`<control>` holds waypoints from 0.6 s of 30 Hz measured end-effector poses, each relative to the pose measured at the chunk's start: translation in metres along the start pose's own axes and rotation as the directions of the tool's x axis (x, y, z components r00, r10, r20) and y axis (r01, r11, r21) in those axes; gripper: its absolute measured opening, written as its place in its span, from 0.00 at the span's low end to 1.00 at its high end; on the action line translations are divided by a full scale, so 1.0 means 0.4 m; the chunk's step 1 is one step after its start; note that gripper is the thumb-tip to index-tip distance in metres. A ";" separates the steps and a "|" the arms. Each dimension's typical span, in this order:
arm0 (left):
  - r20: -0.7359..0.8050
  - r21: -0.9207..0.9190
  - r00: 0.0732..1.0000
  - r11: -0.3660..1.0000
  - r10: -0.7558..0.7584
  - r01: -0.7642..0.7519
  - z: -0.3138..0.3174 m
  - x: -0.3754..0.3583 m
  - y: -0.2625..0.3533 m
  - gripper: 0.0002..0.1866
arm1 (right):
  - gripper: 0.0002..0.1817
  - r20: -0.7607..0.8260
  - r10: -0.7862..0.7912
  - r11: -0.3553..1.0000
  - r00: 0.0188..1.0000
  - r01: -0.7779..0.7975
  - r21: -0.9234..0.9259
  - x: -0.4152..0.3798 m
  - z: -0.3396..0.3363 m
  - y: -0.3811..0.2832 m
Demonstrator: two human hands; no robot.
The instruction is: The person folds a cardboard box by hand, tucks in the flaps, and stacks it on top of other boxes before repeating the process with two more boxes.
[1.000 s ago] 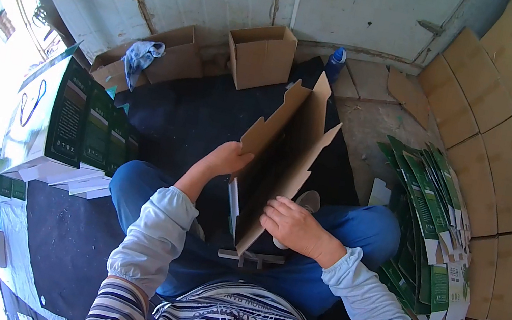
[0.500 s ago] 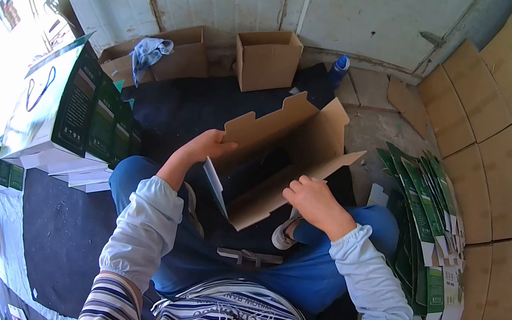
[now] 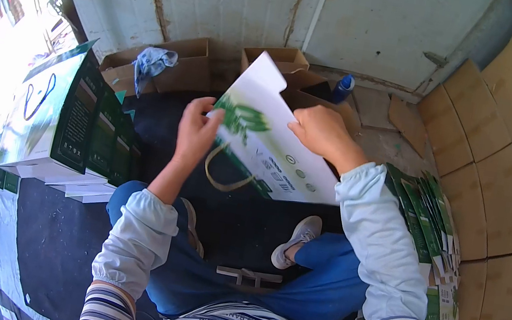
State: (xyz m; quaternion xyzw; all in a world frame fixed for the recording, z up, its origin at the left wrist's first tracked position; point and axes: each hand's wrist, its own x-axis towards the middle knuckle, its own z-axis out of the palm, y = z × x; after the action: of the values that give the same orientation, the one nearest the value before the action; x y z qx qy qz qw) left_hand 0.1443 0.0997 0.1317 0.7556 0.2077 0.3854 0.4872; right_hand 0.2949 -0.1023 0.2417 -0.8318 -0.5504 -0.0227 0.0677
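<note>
A box with a white and green printed face (image 3: pixel 284 155) is held up tilted before me, its tan cord handle (image 3: pixel 224 185) hanging at the lower left. My left hand (image 3: pixel 198 132) is at the box's left edge, fingers closed on it. My right hand (image 3: pixel 326 133) grips its upper right edge. Behind the box, brown cardboard (image 3: pixel 304 83) shows in part. My legs are spread on either side, over a black mat (image 3: pixel 56 241).
Green printed boxes (image 3: pixel 81 122) stand at the left. Flat green cartons (image 3: pixel 427 218) are piled at the right, by a wall of brown cartons (image 3: pixel 488 167). At the back are an open carton with a cloth (image 3: pixel 153 63) and a blue bottle (image 3: pixel 344 88).
The box has turned, so its printed face and handle now show instead of its open brown inside. Both hands have moved up and away from me.
</note>
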 end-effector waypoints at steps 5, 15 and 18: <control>0.469 -0.175 0.880 0.968 -0.077 0.178 0.049 -0.057 0.082 0.49 | 0.17 0.180 0.085 0.968 0.980 -0.125 0.220 0.122 0.033 -0.030; 0.484 0.229 0.868 0.973 -0.107 -0.008 0.136 -0.103 -0.093 0.36 | 0.24 0.251 0.163 0.794 0.954 -0.278 0.541 0.101 0.252 -0.063; 0.512 0.194 0.858 0.978 -0.031 -0.080 0.111 -0.083 -0.075 0.36 | 0.22 0.048 0.156 0.950 0.987 -0.164 0.264 -0.009 0.237 -0.039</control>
State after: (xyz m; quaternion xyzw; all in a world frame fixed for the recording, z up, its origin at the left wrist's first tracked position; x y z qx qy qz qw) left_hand 0.1605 0.0642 0.0818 0.8801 0.1003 0.1530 0.4382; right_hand 0.2755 -0.0867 0.1489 -0.8572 -0.4801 0.0685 0.1735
